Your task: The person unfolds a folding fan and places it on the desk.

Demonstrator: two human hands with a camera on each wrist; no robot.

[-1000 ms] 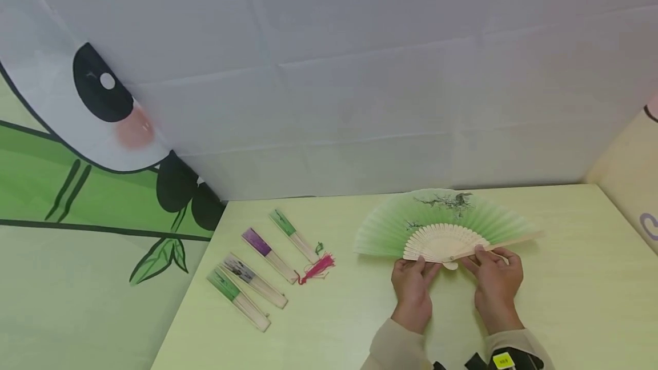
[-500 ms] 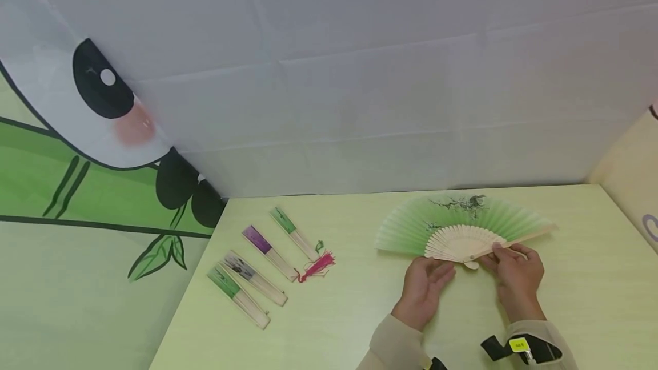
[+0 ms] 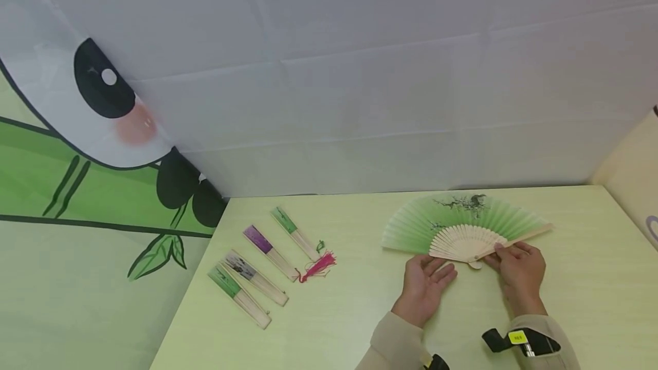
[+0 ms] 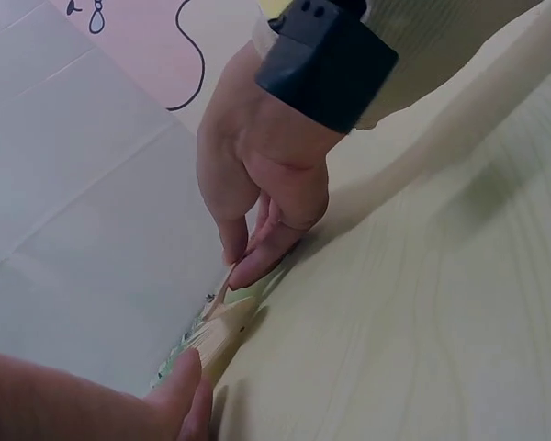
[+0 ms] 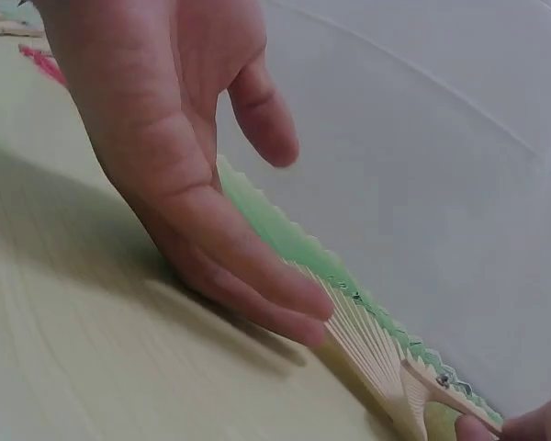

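A green folding fan (image 3: 465,221) with pale wooden ribs and a dark branch print lies spread at the right of the table. My right hand (image 3: 520,273) pinches its right outer stick between thumb and fingers; the left wrist view shows that right hand (image 4: 266,175) gripping from above. At the left end of the ribs is my left hand (image 3: 424,290), palm turned up. In the right wrist view the fingers of the left hand (image 5: 193,184) are straight, fingertips at the ribs (image 5: 363,344), its thumb held apart.
Several folded fans lie in a slanted row on the left: a green one (image 3: 239,296), a grey-printed one (image 3: 256,278), a purple one (image 3: 271,253) and another green one (image 3: 295,233). A pink tassel (image 3: 319,266) lies beside them. A white wall sheet (image 3: 360,101) stands behind the table.
The spread fan has moved to the right with both hands, and its right stick now tilts up less apart from the leaf. The left hand's thumb has come off the ribs.
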